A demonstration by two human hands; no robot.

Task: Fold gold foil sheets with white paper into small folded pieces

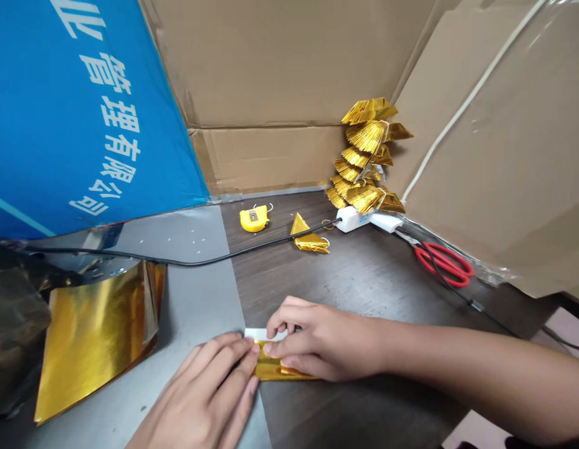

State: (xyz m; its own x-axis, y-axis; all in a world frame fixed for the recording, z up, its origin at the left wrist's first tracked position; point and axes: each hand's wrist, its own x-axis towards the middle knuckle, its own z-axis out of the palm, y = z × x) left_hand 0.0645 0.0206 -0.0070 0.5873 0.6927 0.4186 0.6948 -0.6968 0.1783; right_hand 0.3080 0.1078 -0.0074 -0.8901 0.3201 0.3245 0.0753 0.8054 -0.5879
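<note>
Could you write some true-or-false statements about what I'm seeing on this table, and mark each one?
1. The left hand and right hand both touch the gold paper. True.
2. The tape measure is red. False: it is yellow.
3. In the picture, the red-handled scissors lie right of the white power strip. True.
4. The gold sheets lie right of both hands. False: they lie to the left.
5. Fanned gold bundles are piled beside the cardboard. True.

Our bare left hand point(200, 390) and right hand point(324, 342) have slim fingers point(229, 360) and short nails point(255, 348), our right forearm point(457, 362) bare.
</note>
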